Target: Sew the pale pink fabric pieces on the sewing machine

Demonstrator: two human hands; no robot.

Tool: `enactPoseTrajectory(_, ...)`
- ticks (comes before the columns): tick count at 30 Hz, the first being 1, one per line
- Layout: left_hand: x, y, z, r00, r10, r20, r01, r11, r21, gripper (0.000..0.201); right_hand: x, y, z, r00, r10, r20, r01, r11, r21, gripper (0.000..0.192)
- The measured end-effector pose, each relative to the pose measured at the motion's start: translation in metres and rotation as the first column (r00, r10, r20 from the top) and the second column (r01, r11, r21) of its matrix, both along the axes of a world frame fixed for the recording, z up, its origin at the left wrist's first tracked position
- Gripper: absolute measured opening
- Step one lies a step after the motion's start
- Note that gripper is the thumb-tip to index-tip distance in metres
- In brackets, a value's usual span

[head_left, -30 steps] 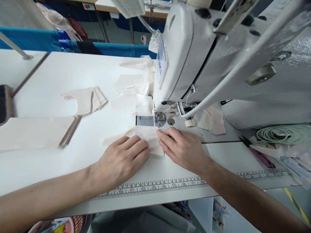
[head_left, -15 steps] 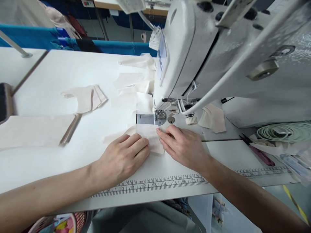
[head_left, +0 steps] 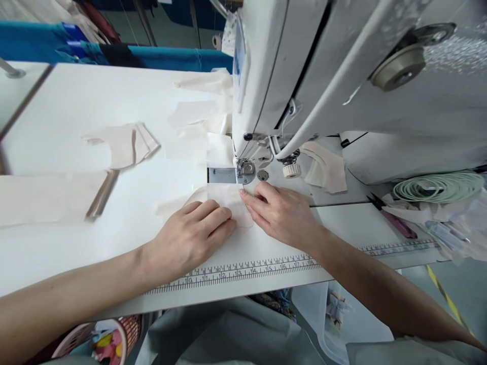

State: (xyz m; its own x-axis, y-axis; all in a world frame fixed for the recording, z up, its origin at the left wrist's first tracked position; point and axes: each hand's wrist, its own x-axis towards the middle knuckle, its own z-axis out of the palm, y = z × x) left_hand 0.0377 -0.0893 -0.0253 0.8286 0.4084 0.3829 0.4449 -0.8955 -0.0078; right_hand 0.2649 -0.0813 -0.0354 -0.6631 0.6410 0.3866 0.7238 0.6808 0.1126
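Currently, the curled left hand [head_left: 200, 235] and the right hand [head_left: 283, 215], index finger extended, are resting on a thin off-white cloth piece [head_left: 224, 193]; whether either is pinching it, I cannot tell. The cloth is lying on the white table [head_left: 129, 101], at six o'clock from a grey rectangular metal plate [head_left: 222, 176].

Two hands [head_left: 198, 234] [head_left: 283, 217], one sewing machine [head_left: 261, 76], one pink basket [head_left: 132, 328]

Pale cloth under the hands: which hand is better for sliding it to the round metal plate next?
Probably the right hand: it touches the pale cloth near the round metal plate. The left hand rests farther from that plate.
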Motion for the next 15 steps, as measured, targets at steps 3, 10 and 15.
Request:
enactPoseTrajectory(3,0.0014,0.0006,0.0002,1.000,-0.009,-0.001,0.009,0.999,0.040,0.014,-0.0001,0.0003,0.0004,1.000,0.002,-0.002,-0.002,1.000,-0.001,0.026)
enactPoseTrajectory(10,0.0043,0.0008,0.0006,1.000,-0.024,0.005,0.023,0.995,0.093,0.013,0.0008,0.0002,0.0017,1.000,0.005,-0.007,-0.005,0.999,-0.043,0.028)
enactPoseTrajectory(15,0.0042,0.0003,0.0019,1.000,-0.027,-0.011,0.028,0.993,0.113,0.014,0.0023,-0.0003,0.0011,1.000,0.000,-0.001,0.000,0.997,-0.081,0.030)
